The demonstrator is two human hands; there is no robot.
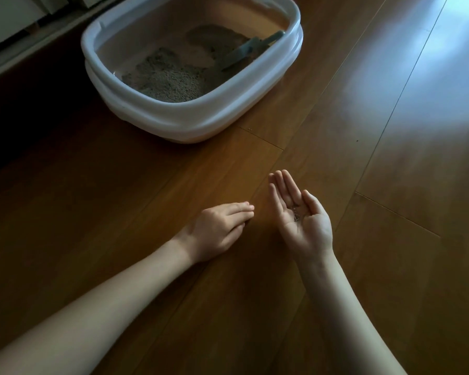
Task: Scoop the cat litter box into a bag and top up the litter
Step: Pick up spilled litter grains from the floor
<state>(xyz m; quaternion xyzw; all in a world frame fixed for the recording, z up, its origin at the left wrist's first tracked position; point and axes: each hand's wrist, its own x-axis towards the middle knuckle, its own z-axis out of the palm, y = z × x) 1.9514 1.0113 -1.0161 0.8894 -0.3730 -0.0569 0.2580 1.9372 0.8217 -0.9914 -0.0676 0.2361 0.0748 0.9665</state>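
Wooden flooring is carrying the litter box with its scoop inside, while nearer the person the left hand is sweeping flat-fingered along the boards, apparently gathering strays, and the right hand is cupping spilled litter grains palm-up.

- The left hand lies palm down, low at the floor, with the back of the hand turned up.
- Its fingers are straight and close together, and they point to the right, toward the other hand.
- The left forearm is bare and comes in from the lower left corner.
- The right hand is turned palm up, just beside the left one but not touching it.
- Its fingers are relaxed and nearly straight, slightly cupped, and the thumb lies at the right side.
- A few small grains rest in the middle of the right palm.
- The right forearm is bare and rises from the bottom edge.
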